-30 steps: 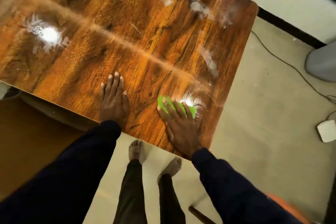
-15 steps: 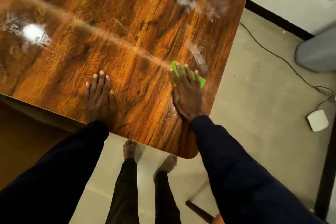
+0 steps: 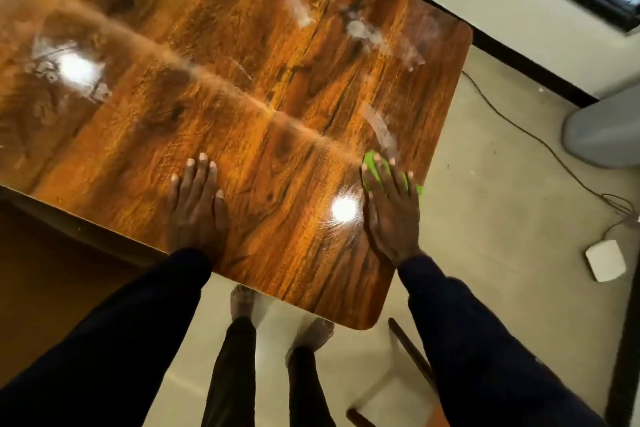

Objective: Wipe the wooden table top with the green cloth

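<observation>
Two hands lie flat on the wooden table top, the left hand bracing, the right hand pressing the green cloth near the right edge mid-wipe; smears farther up likely need the next pass.

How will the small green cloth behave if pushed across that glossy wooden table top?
Probably floppy: the small green cloth lies flat beneath the straight fingers of the right hand. It likely slides easily, since the glossy wooden table top mirrors the lights sharply. Probably light too: one hand nearly covers it.
</observation>
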